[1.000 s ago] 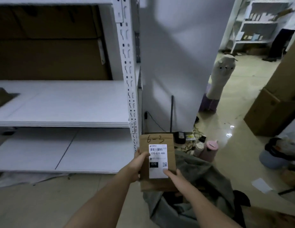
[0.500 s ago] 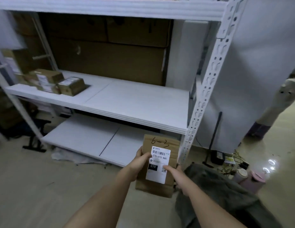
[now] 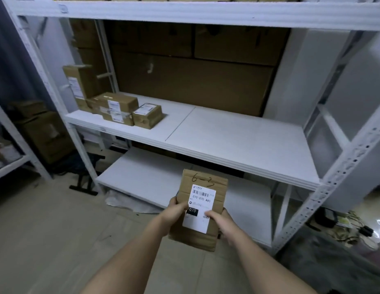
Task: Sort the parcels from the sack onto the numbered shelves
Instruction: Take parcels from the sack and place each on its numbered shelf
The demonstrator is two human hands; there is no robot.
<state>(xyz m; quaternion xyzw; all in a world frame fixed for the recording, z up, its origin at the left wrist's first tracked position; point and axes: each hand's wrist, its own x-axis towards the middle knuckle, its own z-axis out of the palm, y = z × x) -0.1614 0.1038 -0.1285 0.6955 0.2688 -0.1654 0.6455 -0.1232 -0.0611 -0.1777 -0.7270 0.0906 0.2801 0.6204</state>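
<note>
Nearest, left hand [image 3: 176,211] and right hand [image 3: 221,220], fingers curled round the side edges of a flat brown cardboard parcel [image 3: 200,209] marked "6-3", white label up, held above the floor. Just beyond, white metal shelf rack [image 3: 238,143]. Further back left, small brown labelled boxes [image 3: 121,110] on the middle shelf.

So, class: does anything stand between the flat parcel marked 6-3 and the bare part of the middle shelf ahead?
Nothing visible does. The left hand and right hand grip the parcel in front of the middle shelf, whose right part lies bare. The small boxes sit far left.
</note>
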